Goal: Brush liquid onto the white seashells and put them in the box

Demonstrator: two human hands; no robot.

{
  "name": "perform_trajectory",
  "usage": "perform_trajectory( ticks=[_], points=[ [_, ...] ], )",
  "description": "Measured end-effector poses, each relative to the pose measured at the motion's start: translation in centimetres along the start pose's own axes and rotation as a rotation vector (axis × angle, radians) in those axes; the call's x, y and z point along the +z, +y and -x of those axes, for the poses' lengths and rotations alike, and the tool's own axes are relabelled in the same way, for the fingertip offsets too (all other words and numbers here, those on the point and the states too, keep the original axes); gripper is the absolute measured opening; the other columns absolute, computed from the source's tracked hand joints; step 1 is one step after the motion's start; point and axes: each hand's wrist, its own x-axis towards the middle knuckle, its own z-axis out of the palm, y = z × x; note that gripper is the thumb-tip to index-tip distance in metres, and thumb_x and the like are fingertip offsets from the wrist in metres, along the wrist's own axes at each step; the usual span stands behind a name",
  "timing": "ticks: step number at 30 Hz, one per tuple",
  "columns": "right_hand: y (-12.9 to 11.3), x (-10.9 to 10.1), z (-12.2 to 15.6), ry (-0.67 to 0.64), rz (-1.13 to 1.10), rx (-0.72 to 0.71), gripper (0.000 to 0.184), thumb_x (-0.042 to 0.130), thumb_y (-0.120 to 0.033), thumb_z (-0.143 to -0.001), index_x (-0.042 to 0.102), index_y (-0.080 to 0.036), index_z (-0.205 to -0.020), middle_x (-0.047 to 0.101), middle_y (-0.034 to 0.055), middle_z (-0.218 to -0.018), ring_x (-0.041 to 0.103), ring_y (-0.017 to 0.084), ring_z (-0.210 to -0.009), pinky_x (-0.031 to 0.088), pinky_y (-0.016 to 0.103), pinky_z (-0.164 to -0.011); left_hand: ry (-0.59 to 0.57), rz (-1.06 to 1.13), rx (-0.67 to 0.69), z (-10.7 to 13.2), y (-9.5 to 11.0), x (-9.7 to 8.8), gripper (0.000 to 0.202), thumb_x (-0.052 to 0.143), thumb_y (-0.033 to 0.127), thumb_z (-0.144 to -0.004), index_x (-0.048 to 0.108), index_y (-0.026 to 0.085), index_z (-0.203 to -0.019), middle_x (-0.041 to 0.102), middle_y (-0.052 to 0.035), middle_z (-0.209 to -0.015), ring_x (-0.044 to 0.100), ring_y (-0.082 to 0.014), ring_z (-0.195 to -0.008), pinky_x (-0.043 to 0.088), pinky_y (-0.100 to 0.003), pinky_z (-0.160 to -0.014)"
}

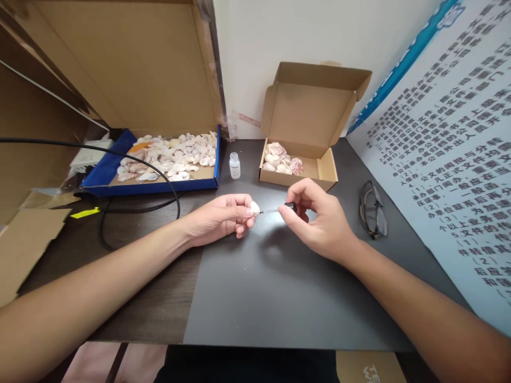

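Note:
A small white seashell [254, 208] is pinched between the thumb and fingers of my left hand [223, 217]. My right hand [315, 218] grips the black cap of a brush applicator [290, 206]. Its thin stem points left, and the tip meets the shell's lower right edge, as far as I can see. Behind my hands stands a small uncapped glass bottle [235, 166] with a white label. A small cardboard box [299, 180] with its lid up holds several shells [275, 159], just beyond my right hand.
At the back left, a blue-edged box [159, 185] holds a heap of pale shells [175, 154]. A black cable [178, 199] loops over the table near my left forearm. Folded glasses [373, 210] lie right of my right hand, beside a large printed sheet [451, 159].

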Motion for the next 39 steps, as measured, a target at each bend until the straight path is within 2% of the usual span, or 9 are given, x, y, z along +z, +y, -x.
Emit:
perform_trajectory(
  ticks=[2, 7, 12, 17, 22, 26, 32, 39],
  points=[
    [0.02, 0.01, -0.01, -0.019, 0.01, 0.01, 0.016, 0.062, -0.024, -0.086, 0.047, -0.02, -0.083, 0.048, -0.0049, -0.066, 0.043, 0.007, -0.053, 0.037, 0.022, -0.05, 0.002, -0.003, 0.001, 0.0, 0.03, 0.04, 0.017, 0.073, 0.019, -0.079, 0.058, 0.013, -0.075, 0.061, -0.0006, -0.066, 0.052, -0.0058, -0.054, 0.045, -0.015, -0.051],
    [-0.02, -0.04, -0.01, 0.051, -0.048, -0.006, 0.014, 0.061, -0.026, -0.088, 0.048, -0.02, -0.087, 0.048, -0.0048, -0.067, 0.045, 0.007, -0.056, 0.04, 0.023, -0.052, -0.016, -0.016, -0.003, 0.07, -0.03, 0.01, 0.014, 0.072, 0.019, -0.08, 0.059, 0.013, -0.078, 0.06, -0.0002, -0.065, 0.052, -0.0058, -0.055, 0.044, -0.015, -0.051],
    [-0.01, 0.03, -0.11, -0.032, 0.063, 0.025, 0.016, 0.063, -0.024, -0.085, 0.048, -0.02, -0.082, 0.048, -0.0052, -0.065, 0.043, 0.007, -0.053, 0.037, 0.023, -0.05, -0.015, -0.025, -0.009, 0.08, -0.08, -0.06, 0.015, 0.073, 0.022, -0.08, 0.061, 0.013, -0.079, 0.058, 0.0005, -0.064, 0.051, -0.0059, -0.055, 0.044, -0.015, -0.051],
    [-0.18, -0.08, -0.08, 0.059, -0.024, 0.011, 0.015, 0.061, -0.026, -0.087, 0.048, -0.02, -0.085, 0.049, -0.004, -0.067, 0.045, 0.008, -0.056, 0.039, 0.023, -0.052, -0.021, -0.031, -0.014, 0.02, -0.01, 0.06, 0.017, 0.074, 0.024, -0.08, 0.061, 0.013, -0.079, 0.054, 0.0021, -0.061, 0.048, -0.0057, -0.054, 0.042, -0.016, -0.051],
    [-0.14, -0.11, -0.09, -0.024, 0.07, 0.043, 0.016, 0.063, -0.024, -0.084, 0.048, -0.02, -0.082, 0.049, -0.0047, -0.064, 0.043, 0.007, -0.052, 0.037, 0.023, -0.05, -0.02, -0.036, -0.014, 0.07, -0.06, 0.14, 0.019, 0.075, 0.027, -0.08, 0.062, 0.013, -0.081, 0.052, 0.003, -0.06, 0.047, -0.0055, -0.053, 0.041, -0.017, -0.052],
    [-0.27, -0.19, 0.0, 0.067, 0.005, 0.006, 0.014, 0.061, -0.025, -0.086, 0.048, -0.02, -0.084, 0.048, -0.0044, -0.065, 0.044, 0.008, -0.054, 0.039, 0.023, -0.052, -0.022, -0.039, -0.022, 0.06, -0.08, 0.15, 0.019, 0.075, 0.027, -0.08, 0.062, 0.013, -0.082, 0.051, 0.0033, -0.059, 0.046, -0.0054, -0.053, 0.041, -0.017, -0.052],
    [-0.12, -0.04, -0.08, -0.075, 0.112, 0.018, 0.016, 0.063, -0.025, -0.085, 0.049, -0.019, -0.082, 0.051, -0.0047, -0.065, 0.044, 0.006, -0.053, 0.037, 0.021, -0.051, -0.02, -0.042, -0.008, -0.02, -0.08, 0.07, 0.018, 0.074, 0.028, -0.081, 0.064, 0.013, -0.085, 0.052, 0.0029, -0.061, 0.046, -0.0056, -0.054, 0.041, -0.017, -0.052],
    [-0.36, -0.12, 0.14, 0.018, -0.004, -0.003, 0.014, 0.062, -0.026, -0.087, 0.049, -0.02, -0.086, 0.049, -0.0041, -0.066, 0.045, 0.008, -0.054, 0.039, 0.023, -0.051, -0.004, -0.027, 0.015, 0.06, -0.03, 0.16, 0.017, 0.075, 0.024, -0.079, 0.062, 0.014, -0.081, 0.05, 0.0039, -0.059, 0.044, -0.0052, -0.053, 0.04, -0.017, -0.052]
  ],
)
